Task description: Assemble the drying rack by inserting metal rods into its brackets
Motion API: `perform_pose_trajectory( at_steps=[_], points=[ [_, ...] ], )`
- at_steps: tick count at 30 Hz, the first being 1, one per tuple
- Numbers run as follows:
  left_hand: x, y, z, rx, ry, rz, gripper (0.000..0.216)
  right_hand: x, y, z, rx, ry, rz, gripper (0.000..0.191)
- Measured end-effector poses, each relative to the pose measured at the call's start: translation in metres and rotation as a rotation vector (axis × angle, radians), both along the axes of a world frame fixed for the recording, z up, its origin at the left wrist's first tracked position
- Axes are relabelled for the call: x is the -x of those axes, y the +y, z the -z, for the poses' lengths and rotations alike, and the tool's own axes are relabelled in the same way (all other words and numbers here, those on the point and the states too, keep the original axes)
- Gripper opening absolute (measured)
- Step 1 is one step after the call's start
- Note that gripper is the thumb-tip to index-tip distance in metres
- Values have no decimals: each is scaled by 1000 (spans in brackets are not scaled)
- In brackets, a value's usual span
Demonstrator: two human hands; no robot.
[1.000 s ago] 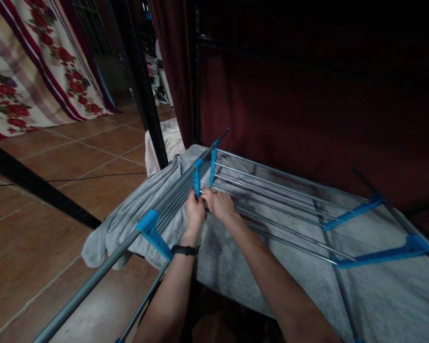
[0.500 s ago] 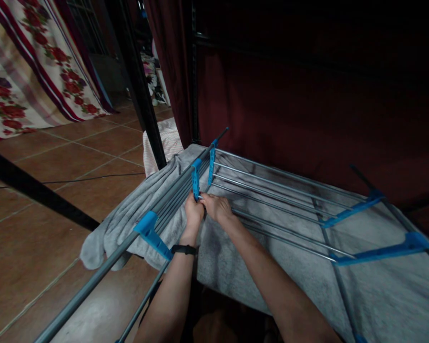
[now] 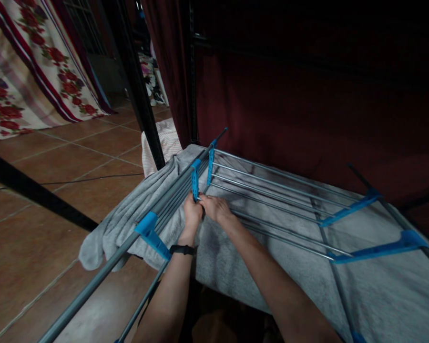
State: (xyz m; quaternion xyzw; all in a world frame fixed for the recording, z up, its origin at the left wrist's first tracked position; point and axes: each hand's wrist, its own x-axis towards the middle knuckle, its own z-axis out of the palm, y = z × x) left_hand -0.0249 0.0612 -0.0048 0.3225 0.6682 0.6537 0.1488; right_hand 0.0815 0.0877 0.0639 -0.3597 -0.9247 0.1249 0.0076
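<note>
My left hand (image 3: 192,213) is closed around the lower end of a blue plastic bracket (image 3: 195,177) on a drying rack. A black band (image 3: 182,249) circles the left wrist. Pressed up against it, my right hand (image 3: 215,208) pinches the end of a thin metal rod (image 3: 271,225) at the bracket's lower tip. Fingers partly hide the spot where rod and bracket meet. Farther back, a second blue bracket (image 3: 210,166) has several rods running from it to a blue arm (image 3: 350,208) on the right. Another blue bracket (image 3: 152,234) sits nearer me on the grey tube (image 3: 103,271).
Grey blanket (image 3: 232,267) covers the bed-like surface under the rack. A dark metal post (image 3: 137,90) rises at the left, above a tiled floor (image 3: 32,228). Dark red curtain (image 3: 271,114) hangs behind; floral cloth (image 3: 53,62) hangs at far left. A cable (image 3: 89,180) crosses the floor.
The view has shifted very slightly. Both hands keep the same hold at the blue bracket and rod end.
</note>
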Motion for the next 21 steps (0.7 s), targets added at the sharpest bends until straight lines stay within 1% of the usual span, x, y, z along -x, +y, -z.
perform_pose_trajectory(
  at_steps=[8, 18, 21],
  points=[
    [0, 0, 1, 2, 7, 17, 31, 1, 0, 2, 7, -15, 15, 41],
    [1, -3, 1, 11, 26, 45, 27, 1, 4, 5, 2, 11, -16, 40],
    [3, 0, 3, 20, 32, 48, 26, 1, 2, 6, -36, 23, -13, 40]
  ],
)
